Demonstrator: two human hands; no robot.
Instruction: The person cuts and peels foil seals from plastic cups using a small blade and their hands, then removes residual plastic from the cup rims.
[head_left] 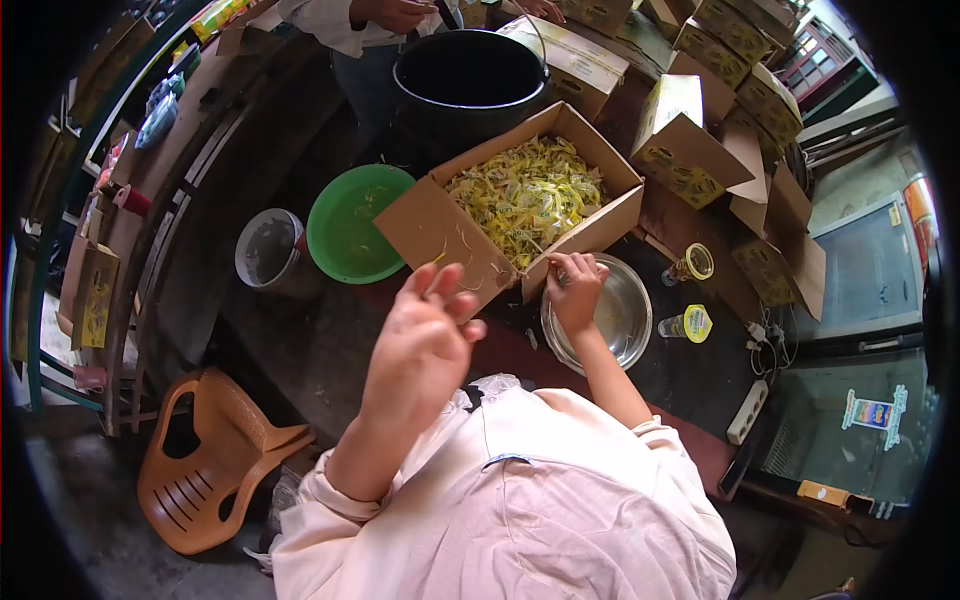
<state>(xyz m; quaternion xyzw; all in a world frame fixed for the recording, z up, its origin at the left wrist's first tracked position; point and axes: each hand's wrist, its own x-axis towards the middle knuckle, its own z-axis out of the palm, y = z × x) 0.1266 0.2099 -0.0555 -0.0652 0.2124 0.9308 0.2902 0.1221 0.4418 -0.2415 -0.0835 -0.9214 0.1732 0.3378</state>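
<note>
My left hand (425, 325) is raised in front of the open carton, slightly blurred, its fingers loosely bent and apart. A thin yellow strip shows by its fingertips; whether it touches them I cannot tell. My right hand (575, 288) is closed in a pinch at the carton's near corner, above the rim of a metal bowl (628, 320); what it pinches is too small to make out. The cardboard carton (612, 222) is filled with small yellow-green printed packets (530, 190). One carton flap (445, 238) lies folded out to the left, with thin strands on it.
Left of the carton are a green basin (345, 225) and a white bucket (268, 248). A large black bucket (470, 70) stands behind, near another person. Two plastic cups, one clear (686, 323), one yellow-rimmed (690, 263), stand right. An orange chair (205, 465) is lower left.
</note>
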